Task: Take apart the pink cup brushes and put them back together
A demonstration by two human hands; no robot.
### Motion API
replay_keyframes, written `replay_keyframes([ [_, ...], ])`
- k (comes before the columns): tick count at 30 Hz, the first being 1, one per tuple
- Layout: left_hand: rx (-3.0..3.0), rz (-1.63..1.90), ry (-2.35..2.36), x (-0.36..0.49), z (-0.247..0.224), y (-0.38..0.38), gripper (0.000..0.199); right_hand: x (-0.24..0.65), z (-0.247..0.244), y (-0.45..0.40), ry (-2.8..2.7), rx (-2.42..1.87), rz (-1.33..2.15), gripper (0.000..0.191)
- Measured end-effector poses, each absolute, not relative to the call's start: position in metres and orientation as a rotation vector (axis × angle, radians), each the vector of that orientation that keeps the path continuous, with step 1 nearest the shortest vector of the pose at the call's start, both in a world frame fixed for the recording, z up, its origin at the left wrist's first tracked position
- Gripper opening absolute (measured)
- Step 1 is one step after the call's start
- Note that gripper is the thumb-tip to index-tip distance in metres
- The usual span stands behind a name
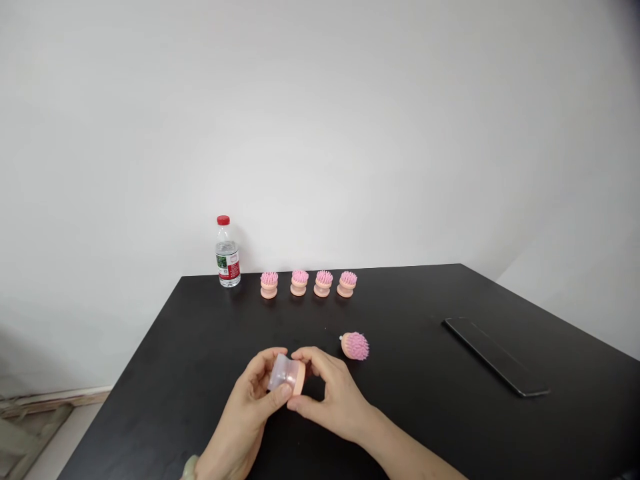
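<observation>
Between both hands is a small clear cup (284,373) with a peach ring on its right side, tilted sideways above the black table. My left hand (253,395) wraps its fingers and thumb round the clear part. At the ring edge, my right hand (336,395) pinches with thumb and fingers. Just beyond the right hand, a pink bristle brush head (356,346) with a peach base lies on its side, a small pale tip pointing left.
Several pink-bristled brushes (299,283) stand upright in a row near the back edge of the black table (400,313). A red-capped water bottle (229,257) is at back left. On the right lies a flat dark strip (495,355).
</observation>
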State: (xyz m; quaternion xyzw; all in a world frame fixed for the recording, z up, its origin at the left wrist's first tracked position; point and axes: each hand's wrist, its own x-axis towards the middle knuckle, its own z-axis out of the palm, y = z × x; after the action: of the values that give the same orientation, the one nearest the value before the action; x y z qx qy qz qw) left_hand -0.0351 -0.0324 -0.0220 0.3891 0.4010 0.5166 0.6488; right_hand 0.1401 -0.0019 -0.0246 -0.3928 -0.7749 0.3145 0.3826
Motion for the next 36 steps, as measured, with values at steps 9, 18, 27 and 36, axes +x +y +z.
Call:
replay_keyframes([
  [9,1.224,1.147,1.025,-0.039,-0.034,-0.027,0.039,0.141,-0.023,0.000,-1.874,-0.951,1.010,0.041],
  [18,1.060,1.102,0.983,-0.031,-0.025,-0.033,0.035,0.152,-0.021,0.001,-2.242,-0.705,0.573,0.056],
  [27,1.134,1.116,1.117,-0.035,-0.027,-0.029,0.038,0.148,-0.025,0.007,-2.040,-0.912,0.968,0.019],
  [36,1.267,1.065,1.228,-0.037,-0.031,-0.026,0.042,0.146,-0.019,0.004,-2.092,-1.037,0.976,0.048],
])
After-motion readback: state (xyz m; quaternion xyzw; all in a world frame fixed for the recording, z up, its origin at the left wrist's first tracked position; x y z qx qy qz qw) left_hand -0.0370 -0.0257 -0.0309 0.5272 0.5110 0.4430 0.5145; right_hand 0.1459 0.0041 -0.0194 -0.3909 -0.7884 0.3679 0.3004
